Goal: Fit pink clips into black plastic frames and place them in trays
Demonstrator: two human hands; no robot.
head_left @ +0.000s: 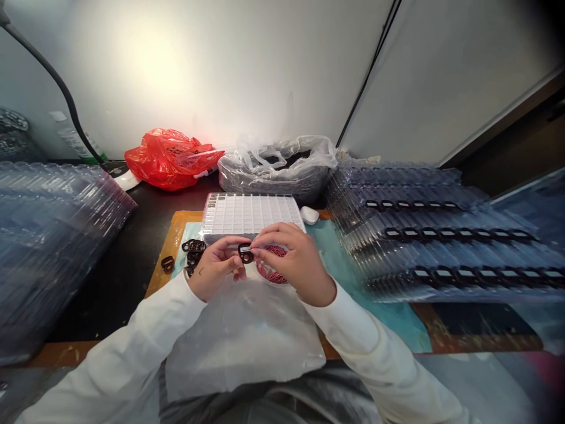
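Note:
Between my two hands is a small black plastic part (pixel 246 258) with a round hole and a pale strip across it. My left hand (pixel 216 265) pinches it from the left, thumb below and fingers above. The fingertips of my right hand (pixel 293 256) are closed at its right edge, on the pale strip. Several similar black parts (pixel 194 246) lie in a heap beside my left wrist, and a single black part (pixel 168 264) sits farther left. Under my right hand is a round container of thin red pieces (pixel 270 271), partly covered.
A white gridded tray (pixel 251 213) stands behind my hands, with a few small pieces at its upper left. Stacked clear trays rise at left (pixel 57 235) and right (pixel 397 206), the right ones holding black parts. Red (pixel 172 159) and clear (pixel 278 168) bags sit at the back.

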